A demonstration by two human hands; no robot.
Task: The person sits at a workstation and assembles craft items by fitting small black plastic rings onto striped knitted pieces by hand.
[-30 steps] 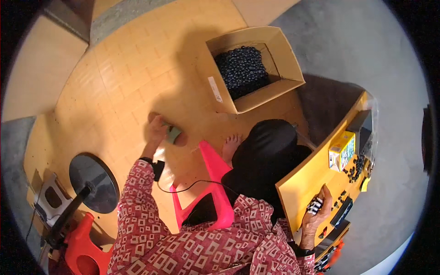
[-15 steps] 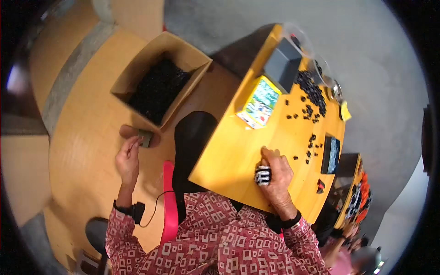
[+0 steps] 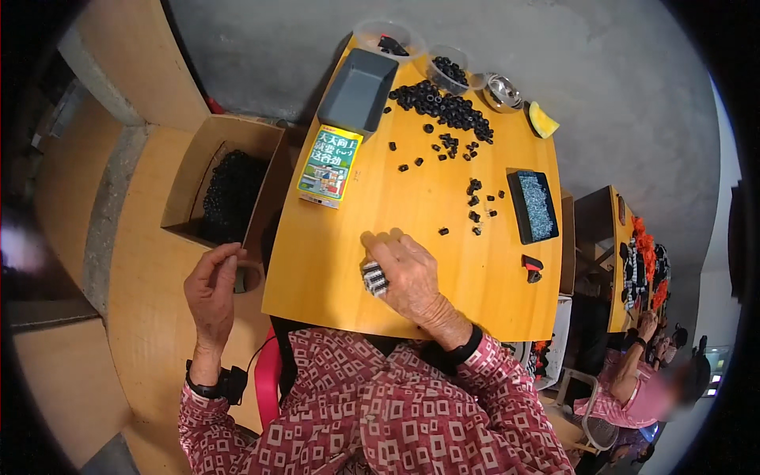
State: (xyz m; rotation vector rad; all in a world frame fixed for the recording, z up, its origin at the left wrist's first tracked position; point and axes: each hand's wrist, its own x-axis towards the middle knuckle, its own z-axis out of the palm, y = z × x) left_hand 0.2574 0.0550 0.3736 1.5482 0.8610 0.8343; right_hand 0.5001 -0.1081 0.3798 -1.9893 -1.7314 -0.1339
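My left hand (image 3: pixel 210 294) is held in the air left of the yellow table, near the cardboard box. Its thumb and fingertips are pinched together, and anything between them is too small to make out. Over the near part of the tabletop (image 3: pixel 412 198), my right hand (image 3: pixel 408 279) is curled round a small black-and-white striped piece (image 3: pixel 374 279), which pokes out on the thumb side. Beyond that hand lie scattered small black ring-shaped parts (image 3: pixel 475 210), with a larger heap of black rings (image 3: pixel 451 111) behind them.
An open cardboard box (image 3: pixel 265 170) holds a black mass. On the table stand a grey tray (image 3: pixel 360 91), a yellow-green carton (image 3: pixel 331 166), a clear tub (image 3: pixel 455 67), a metal bowl (image 3: pixel 503 93), a phone-like screen (image 3: pixel 534 206) and a red-black tool (image 3: pixel 533 267). A person (image 3: pixel 629 380) sits far right.
My view has swung, so the table appears more upright and further left. My left fingers, loosely stretched before, are now pinched. My right hand still has the striped piece.
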